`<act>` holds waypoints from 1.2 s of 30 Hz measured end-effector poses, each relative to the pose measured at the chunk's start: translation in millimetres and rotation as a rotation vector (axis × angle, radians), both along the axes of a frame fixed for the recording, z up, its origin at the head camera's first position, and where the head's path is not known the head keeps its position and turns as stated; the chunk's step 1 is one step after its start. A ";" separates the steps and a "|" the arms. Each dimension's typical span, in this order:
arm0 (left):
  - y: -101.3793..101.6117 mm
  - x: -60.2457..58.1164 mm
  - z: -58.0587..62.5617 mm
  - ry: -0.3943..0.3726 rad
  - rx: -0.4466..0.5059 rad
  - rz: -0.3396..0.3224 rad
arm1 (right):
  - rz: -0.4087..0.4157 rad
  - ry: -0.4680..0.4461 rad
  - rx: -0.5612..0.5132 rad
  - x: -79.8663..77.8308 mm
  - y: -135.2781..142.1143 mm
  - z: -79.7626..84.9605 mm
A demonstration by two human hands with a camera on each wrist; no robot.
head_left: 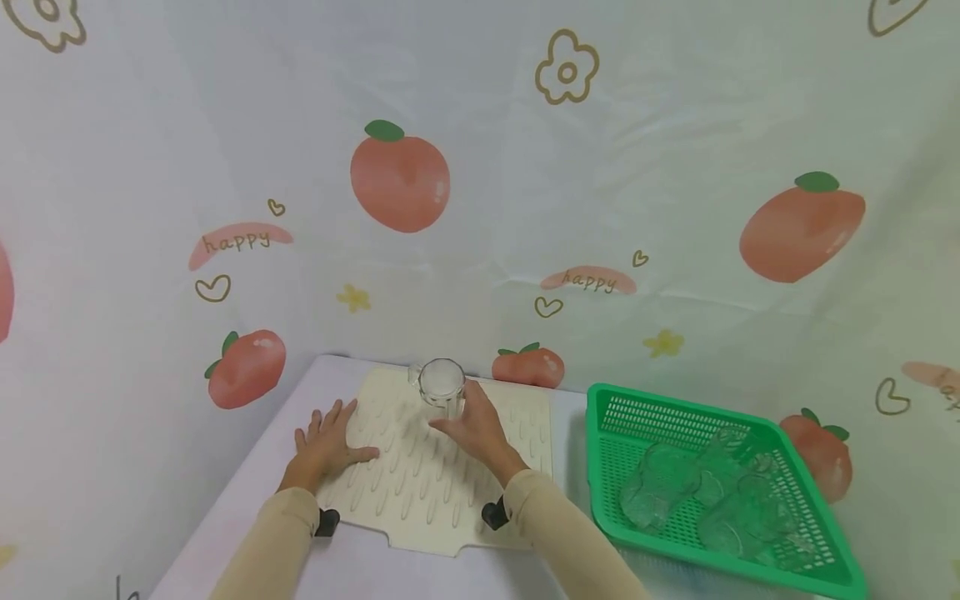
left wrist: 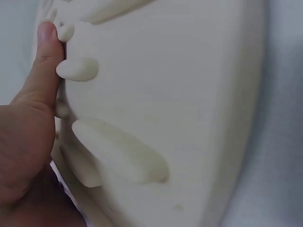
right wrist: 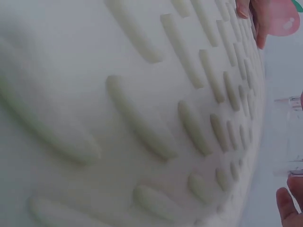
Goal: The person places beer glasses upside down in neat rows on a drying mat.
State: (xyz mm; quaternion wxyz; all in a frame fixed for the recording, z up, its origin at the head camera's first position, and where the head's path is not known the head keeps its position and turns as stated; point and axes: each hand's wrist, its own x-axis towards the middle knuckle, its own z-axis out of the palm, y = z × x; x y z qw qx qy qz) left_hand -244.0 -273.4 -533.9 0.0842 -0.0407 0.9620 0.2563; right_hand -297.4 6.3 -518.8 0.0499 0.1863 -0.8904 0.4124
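A clear glass mug (head_left: 442,382) stands over the back part of a cream drainage mat (head_left: 420,492), its handle pointing left. My right hand (head_left: 476,425) grips the mug from the right side, thumb in front. In the right wrist view, part of the glass mug (right wrist: 289,137) shows at the right edge, with fingertips (right wrist: 286,205) beside it. My left hand (head_left: 322,450) rests on the left edge of the mat with its fingers spread. The left wrist view shows the left thumb (left wrist: 42,71) lying along the mat's raised ridges (left wrist: 120,151).
To the right, a green plastic basket (head_left: 596,467) contains several clear glass vessels (head_left: 656,483). The mat lies on a white table (head_left: 247,500). Behind it hangs a pale cloth (head_left: 480,275) printed with fruit. Black straps (head_left: 495,512) circle both wrists.
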 end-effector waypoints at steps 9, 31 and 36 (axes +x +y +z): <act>-9.7 -2.6 -10.5 0.023 0.027 0.000 | 0.072 -0.118 -0.178 -10.9 -23.1 -1.4; -10.3 -3.6 -24.9 0.100 0.052 0.000 | 0.064 -0.183 -0.181 -23.5 -58.1 -17.1; -7.1 -0.6 -16.8 0.080 0.065 0.008 | 0.051 -0.188 -0.160 -24.7 -63.3 -17.3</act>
